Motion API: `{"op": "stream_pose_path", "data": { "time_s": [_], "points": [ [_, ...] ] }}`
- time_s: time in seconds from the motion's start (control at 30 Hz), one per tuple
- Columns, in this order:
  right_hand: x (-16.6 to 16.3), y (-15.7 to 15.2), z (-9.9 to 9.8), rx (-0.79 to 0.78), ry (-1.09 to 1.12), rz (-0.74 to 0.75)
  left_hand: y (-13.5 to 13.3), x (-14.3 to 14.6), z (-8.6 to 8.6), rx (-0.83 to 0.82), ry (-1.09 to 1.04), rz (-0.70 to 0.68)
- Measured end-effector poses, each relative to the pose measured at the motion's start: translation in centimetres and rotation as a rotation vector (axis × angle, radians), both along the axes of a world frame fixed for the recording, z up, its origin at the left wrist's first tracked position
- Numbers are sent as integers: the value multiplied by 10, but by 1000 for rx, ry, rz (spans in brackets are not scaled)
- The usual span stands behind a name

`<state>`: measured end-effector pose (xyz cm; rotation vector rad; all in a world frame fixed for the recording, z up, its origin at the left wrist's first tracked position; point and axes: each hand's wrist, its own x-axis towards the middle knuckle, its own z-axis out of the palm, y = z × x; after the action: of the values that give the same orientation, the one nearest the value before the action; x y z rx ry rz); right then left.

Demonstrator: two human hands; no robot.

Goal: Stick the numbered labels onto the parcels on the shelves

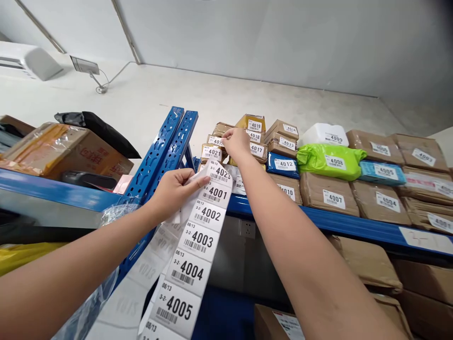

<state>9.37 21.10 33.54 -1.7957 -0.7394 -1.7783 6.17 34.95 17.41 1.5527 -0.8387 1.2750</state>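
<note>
My left hand (176, 191) is closed on a long strip of white barcode labels (200, 241), thumb on top near the label 4023. Printed numbers 4001 to 4005 follow down the strip, which hangs toward me and folds back behind. At the shelf, my right hand (238, 141) has its fingers curled together at the right end of a small white label (214, 140) beginning 402; they cover its last digit. That label lies against a small brown box (222, 128). Just below is a box with the label 4021 (211, 153).
Numbered parcels, among them a green bag (329, 163) and a blue package (283, 171), line the blue shelf beam (318, 224). Blue uprights (170, 146) stand left of my right hand. A taped carton (74, 148) sits on the left shelf. Brown boxes (368, 262) fill the level below.
</note>
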Motion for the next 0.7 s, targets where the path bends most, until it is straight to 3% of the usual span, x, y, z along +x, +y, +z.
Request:
{"op": "stream_pose_path", "data": {
  "time_s": [0.23,0.43,0.5,0.6,0.7],
  "points": [
    [-9,0,-13,-43,-94,-271,-8,3,-3,33,32,-79],
    [-6,-11,-18,-277,-134,-159,-10,5,-6,13,25,-45],
    [-3,-12,-18,-369,-183,-186,-8,3,-3,18,38,-57],
    [0,-13,-15,-370,-158,-261,0,-1,14,40,36,-56],
    [-1,-19,-12,-390,-210,-320,13,-2,47,-3,10,102]
  ]
}}
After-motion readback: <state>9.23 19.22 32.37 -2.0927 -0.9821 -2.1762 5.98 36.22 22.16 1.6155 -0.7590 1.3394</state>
